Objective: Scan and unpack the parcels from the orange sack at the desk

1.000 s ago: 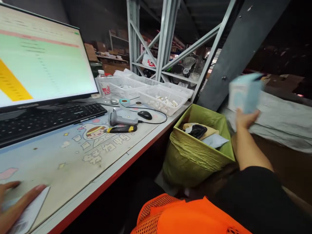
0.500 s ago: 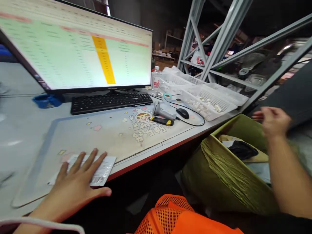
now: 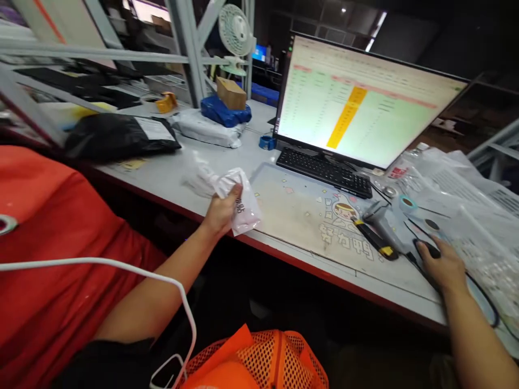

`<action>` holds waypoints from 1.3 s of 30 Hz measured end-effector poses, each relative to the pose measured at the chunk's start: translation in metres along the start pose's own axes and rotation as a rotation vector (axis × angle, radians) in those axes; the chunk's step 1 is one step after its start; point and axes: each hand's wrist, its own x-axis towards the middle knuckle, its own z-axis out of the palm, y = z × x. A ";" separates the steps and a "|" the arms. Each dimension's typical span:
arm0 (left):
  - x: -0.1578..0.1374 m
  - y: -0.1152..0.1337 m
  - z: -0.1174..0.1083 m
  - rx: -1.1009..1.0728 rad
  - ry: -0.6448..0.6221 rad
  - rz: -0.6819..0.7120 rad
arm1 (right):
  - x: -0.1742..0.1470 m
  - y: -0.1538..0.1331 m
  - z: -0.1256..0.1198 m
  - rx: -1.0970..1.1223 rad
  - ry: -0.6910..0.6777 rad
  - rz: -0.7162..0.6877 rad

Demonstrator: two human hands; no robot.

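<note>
My left hand is closed around a white plastic packet with dark printed characters. It holds the packet just above the desk's front edge, beside the left end of the pale desk mat. My right hand rests over a black computer mouse, with its fingers curled on it. Left of that hand lie a grey barcode scanner and a black and yellow utility knife. Part of the mouse is hidden under the hand.
A monitor with a spreadsheet stands behind a black keyboard. Black and white parcels lie at the left, near a small box. Clear plastic bags cover the right end. A white cable crosses the foreground.
My view has swung left. My left hand, earlier flat on a white packet on the mat, now grips one off the desk. My right hand has moved from above the green bin onto the mouse.
</note>
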 end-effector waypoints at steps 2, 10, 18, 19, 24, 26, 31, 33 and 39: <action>0.007 -0.009 0.006 -0.024 -0.013 -0.039 | -0.004 0.004 0.007 0.010 -0.016 0.007; 0.027 -0.028 0.041 0.638 -0.449 0.459 | 0.000 0.025 0.015 -0.034 -0.139 0.033; 0.033 -0.059 0.067 1.609 -1.040 0.335 | -0.009 0.011 0.012 -0.078 -0.072 0.101; 0.031 -0.061 0.066 1.604 -1.025 0.366 | -0.011 0.008 0.011 -0.088 -0.064 0.111; 0.033 -0.063 0.061 1.625 -0.883 0.419 | -0.014 0.001 0.017 -0.105 -0.030 0.088; 0.037 -0.063 0.061 1.669 -0.785 0.404 | -0.013 0.001 0.020 -0.104 0.001 0.090; 0.037 -0.062 0.062 1.718 -0.680 0.451 | -0.014 0.002 0.024 -0.134 0.028 0.112; 0.036 -0.061 0.062 1.728 -0.697 0.490 | -0.015 0.000 0.023 -0.145 0.029 0.120; 0.033 -0.063 0.061 1.782 -0.678 0.548 | -0.013 -0.010 0.017 -0.141 0.021 0.189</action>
